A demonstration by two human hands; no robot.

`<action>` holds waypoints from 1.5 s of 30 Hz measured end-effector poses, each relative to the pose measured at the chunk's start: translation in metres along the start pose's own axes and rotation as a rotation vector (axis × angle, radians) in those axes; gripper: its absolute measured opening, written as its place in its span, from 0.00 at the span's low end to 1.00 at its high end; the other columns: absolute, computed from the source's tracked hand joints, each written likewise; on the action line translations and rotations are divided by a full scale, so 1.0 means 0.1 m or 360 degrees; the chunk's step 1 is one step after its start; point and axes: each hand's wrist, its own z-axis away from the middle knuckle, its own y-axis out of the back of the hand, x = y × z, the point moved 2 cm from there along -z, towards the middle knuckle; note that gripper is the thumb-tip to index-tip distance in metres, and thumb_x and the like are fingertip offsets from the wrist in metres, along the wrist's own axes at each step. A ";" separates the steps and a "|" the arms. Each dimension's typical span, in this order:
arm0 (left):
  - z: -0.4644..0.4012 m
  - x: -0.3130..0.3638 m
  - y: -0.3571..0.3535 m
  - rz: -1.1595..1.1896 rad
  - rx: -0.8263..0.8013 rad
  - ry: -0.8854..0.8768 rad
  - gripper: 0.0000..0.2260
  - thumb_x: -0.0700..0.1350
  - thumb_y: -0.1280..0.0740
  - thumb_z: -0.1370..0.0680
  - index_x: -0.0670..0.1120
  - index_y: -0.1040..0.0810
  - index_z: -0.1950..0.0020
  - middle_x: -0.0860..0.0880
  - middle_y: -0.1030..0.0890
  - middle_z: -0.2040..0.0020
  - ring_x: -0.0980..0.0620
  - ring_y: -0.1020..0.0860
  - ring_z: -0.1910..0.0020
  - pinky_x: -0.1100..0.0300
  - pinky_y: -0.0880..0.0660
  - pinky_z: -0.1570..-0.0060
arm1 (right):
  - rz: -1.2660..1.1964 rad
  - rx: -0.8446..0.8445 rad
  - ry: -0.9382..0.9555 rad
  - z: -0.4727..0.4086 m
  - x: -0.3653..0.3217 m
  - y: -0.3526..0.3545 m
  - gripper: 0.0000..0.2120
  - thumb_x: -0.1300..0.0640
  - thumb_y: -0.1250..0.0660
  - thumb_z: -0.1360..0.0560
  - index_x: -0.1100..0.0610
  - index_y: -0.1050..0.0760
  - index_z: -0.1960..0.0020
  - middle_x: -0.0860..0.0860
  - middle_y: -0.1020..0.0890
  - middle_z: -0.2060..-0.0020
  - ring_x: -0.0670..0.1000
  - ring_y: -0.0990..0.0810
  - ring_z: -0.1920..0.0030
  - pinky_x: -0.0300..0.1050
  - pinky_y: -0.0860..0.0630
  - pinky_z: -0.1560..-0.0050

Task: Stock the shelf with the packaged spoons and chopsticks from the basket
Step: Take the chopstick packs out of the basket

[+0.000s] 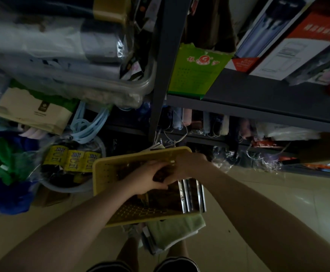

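Observation:
A yellow plastic basket [109, 169] sits low in front of me, above the floor. Inside it lie dark packaged utensils with shiny silver ends [192, 195] along the right side. My left hand [146, 179] reaches into the basket with fingers curled round a dark packet [163, 174]. My right hand [187, 165] meets it from the right and grips the same packet. The dark metal shelf [258, 99] runs across the upper right, above and beyond the basket.
A shelf upright [160, 75] stands just behind the basket. A clear tub with yellow-labelled packs [71, 160] sits to the left, under bagged goods. Boxes [289, 40] and a green bag [195, 71] fill the upper shelf. Folded green cloth [176, 230] lies under the basket. Tiled floor lies right.

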 end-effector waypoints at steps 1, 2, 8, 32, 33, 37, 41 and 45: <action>0.06 -0.02 -0.02 0.0006 0.0078 0.0034 0.32 0.50 0.31 0.27 0.53 0.41 0.26 0.51 0.36 0.27 0.52 0.36 0.29 0.57 0.37 0.32 | 0.0055 -0.0018 -0.0005 -0.03 -0.03 -0.02 0.35 0.32 0.32 0.36 0.55 0.27 0.39 0.51 0.21 0.45 0.53 0.23 0.44 0.45 0.29 0.48; 0.14 -0.05 -0.03 0.0002 0.0158 0.0071 0.31 0.49 0.32 0.26 0.53 0.41 0.26 0.52 0.36 0.27 0.52 0.36 0.29 0.56 0.37 0.31 | 0.0000 -0.0065 0.0013 -0.06 -0.04 -0.04 0.33 0.35 0.31 0.35 0.56 0.28 0.38 0.51 0.22 0.45 0.52 0.23 0.47 0.44 0.29 0.50; 0.75 -0.25 0.13 0.0236 0.0387 0.0457 0.21 0.46 0.39 0.21 0.51 0.37 0.29 0.50 0.34 0.30 0.51 0.29 0.36 0.64 0.28 0.46 | -0.0404 -0.0063 0.0191 0.07 0.09 -0.01 0.17 0.44 0.29 0.31 0.54 0.31 0.66 0.47 0.28 0.68 0.45 0.30 0.67 0.39 0.35 0.69; 0.67 1.15 -0.48 0.2803 0.1291 -0.0142 0.39 0.52 0.21 0.41 0.47 0.30 0.34 0.48 0.18 0.48 0.48 0.18 0.52 0.55 0.21 0.60 | -0.1572 -0.0083 0.0787 1.30 1.43 -0.28 0.11 0.59 0.34 0.24 0.48 0.30 0.45 0.42 0.23 0.48 0.46 0.23 0.42 0.41 0.29 0.39; 0.73 1.20 -0.48 0.2705 0.1330 -0.0138 0.37 0.51 0.22 0.42 0.48 0.29 0.35 0.50 0.17 0.50 0.49 0.18 0.52 0.56 0.21 0.60 | -0.1503 -0.0079 0.0831 1.35 1.42 -0.31 0.15 0.58 0.33 0.26 0.48 0.30 0.41 0.46 0.22 0.43 0.49 0.23 0.39 0.44 0.28 0.36; 1.02 1.44 -0.55 0.2172 0.1434 -0.0065 0.22 0.41 0.25 0.37 0.54 0.26 0.46 0.55 0.17 0.52 0.54 0.19 0.51 0.62 0.23 0.59 | -0.1745 0.0155 0.0925 1.48 1.19 -0.52 0.25 0.62 0.32 0.26 0.51 0.36 0.33 0.46 0.24 0.43 0.45 0.22 0.43 0.40 0.23 0.45; 1.31 1.72 -0.64 0.1499 0.1476 -0.0051 0.22 0.44 0.23 0.35 0.55 0.28 0.47 0.54 0.20 0.50 0.56 0.21 0.52 0.66 0.25 0.57 | -0.2158 0.0426 0.0886 1.58 0.90 -0.88 0.25 0.66 0.29 0.31 0.52 0.34 0.39 0.53 0.21 0.47 0.48 0.19 0.49 0.46 0.20 0.49; 1.45 2.07 -0.49 0.1186 0.1320 -0.0178 0.37 0.64 0.26 0.42 0.51 0.31 0.38 0.54 0.22 0.43 0.54 0.22 0.43 0.52 0.24 0.43 | -0.2624 0.0692 0.0766 1.86 1.03 -1.10 0.27 0.65 0.26 0.34 0.54 0.32 0.40 0.51 0.21 0.48 0.53 0.21 0.46 0.54 0.25 0.40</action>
